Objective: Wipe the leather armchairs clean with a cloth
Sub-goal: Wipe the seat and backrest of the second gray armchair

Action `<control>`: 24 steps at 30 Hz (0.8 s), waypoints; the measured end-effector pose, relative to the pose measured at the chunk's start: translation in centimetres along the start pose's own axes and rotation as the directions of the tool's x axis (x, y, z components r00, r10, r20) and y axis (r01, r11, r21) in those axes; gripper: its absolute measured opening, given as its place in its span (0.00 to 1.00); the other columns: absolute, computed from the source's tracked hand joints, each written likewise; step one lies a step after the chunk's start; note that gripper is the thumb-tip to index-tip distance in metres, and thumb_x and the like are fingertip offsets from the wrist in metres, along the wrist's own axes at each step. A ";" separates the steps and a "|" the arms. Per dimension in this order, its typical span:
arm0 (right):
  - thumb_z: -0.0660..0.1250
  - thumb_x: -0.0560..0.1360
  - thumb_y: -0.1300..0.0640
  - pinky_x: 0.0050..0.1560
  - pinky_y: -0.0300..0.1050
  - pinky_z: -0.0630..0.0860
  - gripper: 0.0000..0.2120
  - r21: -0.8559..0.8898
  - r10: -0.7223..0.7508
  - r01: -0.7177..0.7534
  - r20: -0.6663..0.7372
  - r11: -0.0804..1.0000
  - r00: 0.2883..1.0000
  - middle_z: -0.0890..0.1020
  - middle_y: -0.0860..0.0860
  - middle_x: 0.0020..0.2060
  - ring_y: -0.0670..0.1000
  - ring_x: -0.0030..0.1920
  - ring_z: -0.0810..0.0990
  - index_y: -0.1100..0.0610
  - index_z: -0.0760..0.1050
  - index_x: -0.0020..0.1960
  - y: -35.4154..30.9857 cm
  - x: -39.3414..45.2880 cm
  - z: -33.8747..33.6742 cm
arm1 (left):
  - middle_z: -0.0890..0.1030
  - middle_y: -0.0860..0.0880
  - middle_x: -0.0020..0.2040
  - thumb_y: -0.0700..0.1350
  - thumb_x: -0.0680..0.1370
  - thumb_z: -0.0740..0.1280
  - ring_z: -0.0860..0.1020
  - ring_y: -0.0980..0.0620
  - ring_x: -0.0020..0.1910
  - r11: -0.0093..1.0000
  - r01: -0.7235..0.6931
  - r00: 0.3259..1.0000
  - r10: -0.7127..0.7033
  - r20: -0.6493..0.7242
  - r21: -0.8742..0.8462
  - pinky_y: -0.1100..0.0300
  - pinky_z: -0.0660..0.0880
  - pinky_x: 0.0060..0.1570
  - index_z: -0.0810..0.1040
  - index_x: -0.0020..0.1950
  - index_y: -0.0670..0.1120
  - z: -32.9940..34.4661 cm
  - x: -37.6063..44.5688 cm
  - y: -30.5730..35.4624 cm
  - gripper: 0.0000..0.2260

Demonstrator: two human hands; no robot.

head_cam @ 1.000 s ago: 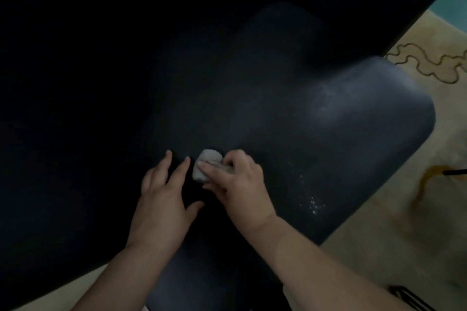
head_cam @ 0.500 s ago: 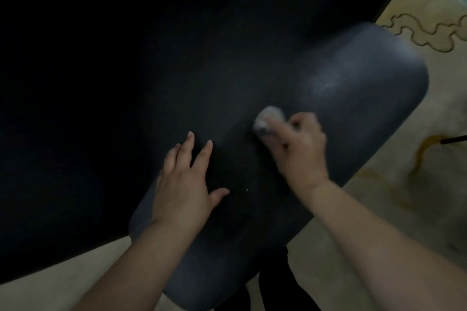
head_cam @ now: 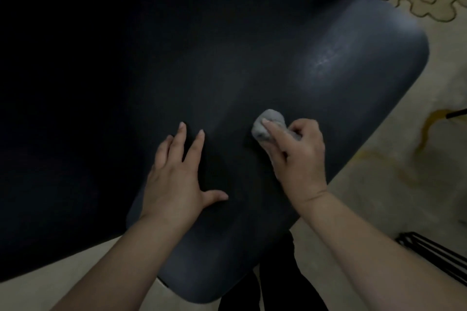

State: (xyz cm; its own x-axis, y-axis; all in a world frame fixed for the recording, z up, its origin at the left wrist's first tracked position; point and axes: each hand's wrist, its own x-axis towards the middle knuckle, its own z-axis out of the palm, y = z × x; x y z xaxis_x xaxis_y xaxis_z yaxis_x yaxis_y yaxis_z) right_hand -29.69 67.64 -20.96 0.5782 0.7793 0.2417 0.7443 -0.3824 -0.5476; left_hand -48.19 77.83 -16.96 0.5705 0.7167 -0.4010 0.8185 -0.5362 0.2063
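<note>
Head view: my right hand (head_cam: pixel 297 156) grips the balled cloth (head_cam: pixel 268 125); left hand (head_cam: pixel 177 174) lies flat, steadying the armchair (head_cam: pixel 353 83); overlapping strokes should work best.

Single head view looks steeply down, close over the dim, perhaps underlit armchair (head_cam: pixel 290 78).

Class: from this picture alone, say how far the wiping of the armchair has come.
Done: nothing provable; the armchair shows only a pale sheen. In hand: the right hand presses a grey cloth on the leather; the left hand rests flat. Left: the dark part, too dim to judge.
</note>
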 end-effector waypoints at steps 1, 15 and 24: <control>0.73 0.71 0.55 0.43 0.53 0.74 0.14 0.021 0.069 -0.069 -0.015 0.997 0.997 0.74 0.60 0.46 0.58 0.43 0.73 0.51 0.81 0.57 -0.3 -0.3 0.2 | 0.36 0.56 0.76 0.69 0.60 0.72 0.42 0.50 0.74 1.000 0.003 1.000 -0.003 0.003 0.001 0.51 0.56 0.71 0.43 0.77 0.58 0.0 0.0 0.1 0.55; 0.71 0.72 0.57 0.47 0.56 0.75 0.15 -0.015 0.127 -0.129 -0.104 0.992 0.987 0.73 0.61 0.47 0.60 0.46 0.74 0.52 0.80 0.59 4.2 -1.6 -2.4 | 0.36 0.56 0.77 0.70 0.60 0.71 0.41 0.50 0.75 0.996 -0.083 0.996 0.082 0.029 0.025 0.49 0.55 0.72 0.43 0.77 0.57 0.2 0.4 2.9 0.55; 0.71 0.73 0.55 0.53 0.52 0.73 0.19 -0.046 0.245 -0.256 -0.173 0.966 0.954 0.70 0.60 0.50 0.55 0.49 0.70 0.51 0.76 0.64 8.1 0.6 -4.0 | 0.41 0.55 0.78 0.70 0.63 0.69 0.42 0.51 0.75 0.986 -0.164 0.986 0.164 -0.018 0.015 0.50 0.51 0.72 0.46 0.77 0.58 0.0 3.2 6.7 0.50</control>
State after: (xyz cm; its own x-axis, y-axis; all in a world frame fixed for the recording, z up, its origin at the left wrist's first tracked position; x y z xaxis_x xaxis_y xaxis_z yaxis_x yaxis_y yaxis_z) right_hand -21.99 62.98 -22.05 0.7916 0.5638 0.2354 0.5861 -0.5918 -0.5534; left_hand -40.84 76.51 -16.87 0.6985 0.6269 -0.3452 0.7127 -0.6533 0.2557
